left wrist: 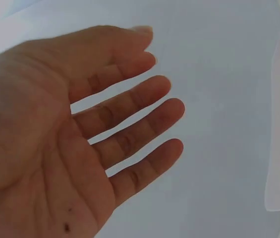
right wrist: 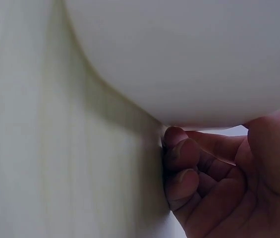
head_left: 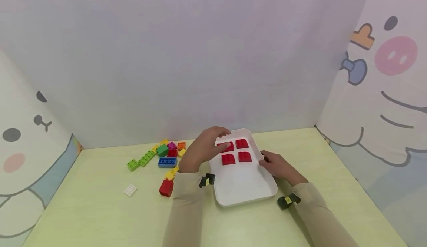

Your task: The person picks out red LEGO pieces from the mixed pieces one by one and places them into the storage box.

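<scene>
A white tray [head_left: 245, 182] lies on the table with several red bricks [head_left: 245, 156] set out in its far half. My left hand [head_left: 205, 149] is raised over the tray's left side, partly covering one red brick in the head view. In the left wrist view that hand [left wrist: 95, 119] has spread, fairly straight fingers and holds nothing. At the tray's right rim my right hand [head_left: 276, 165] grips the edge, thumb on top. From the right wrist view, the curled fingers of this hand [right wrist: 214, 173] sit below the tray's wall [right wrist: 194, 74].
Left of the tray lies a loose group of bricks, including a blue brick [head_left: 167, 162], a green brick [head_left: 162, 150] and light green bricks [head_left: 146, 158]. Nearer stand a red block [head_left: 166, 188] and a white brick [head_left: 130, 190]. A pale curtain [head_left: 200, 54] rises behind the table.
</scene>
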